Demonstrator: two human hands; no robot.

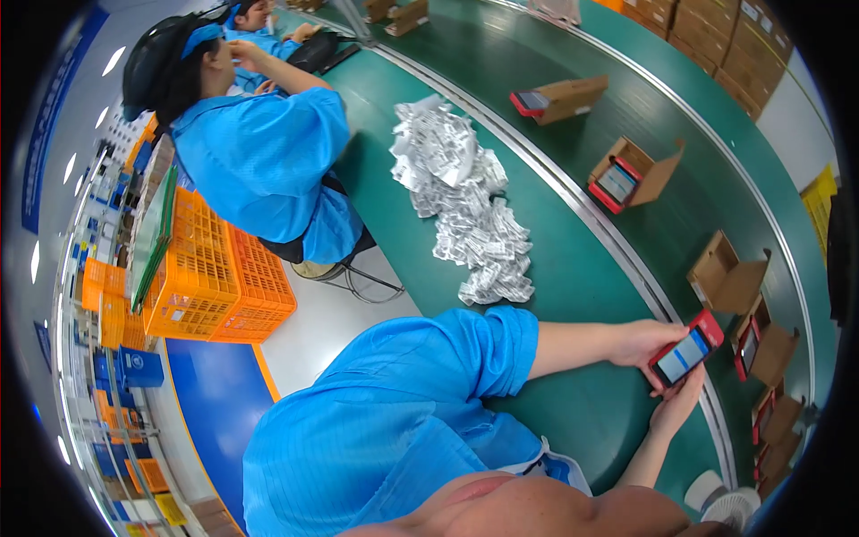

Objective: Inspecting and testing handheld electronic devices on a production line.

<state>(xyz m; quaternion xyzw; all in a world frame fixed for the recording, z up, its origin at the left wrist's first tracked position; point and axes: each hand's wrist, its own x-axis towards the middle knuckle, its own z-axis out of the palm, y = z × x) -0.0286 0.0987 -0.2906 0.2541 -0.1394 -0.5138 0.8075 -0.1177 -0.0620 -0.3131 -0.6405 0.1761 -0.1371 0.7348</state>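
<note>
Both of my hands hold a red handheld terminal (684, 355) with a lit blue-and-white screen, over the inner edge of the conveyor line. My left hand (642, 344) grips its near left side, the thumb along the edge. Around the lower side curl the fingers of my right hand (677, 408), partly hidden by the terminal. Just beyond it, on the belt, sits an open cardboard box (729, 279). Farther up the belt another open box (660, 179) carries a red terminal (617, 183) with its screen facing up.
A long heap of crumpled white printed slips (456, 170) lies on the green table. Another box with a terminal (530, 103) is farther along the belt; several more crowd the right. A co-worker in blue (259, 161) sits left, near orange crates (210, 268). A white fan (732, 508) stands lower right.
</note>
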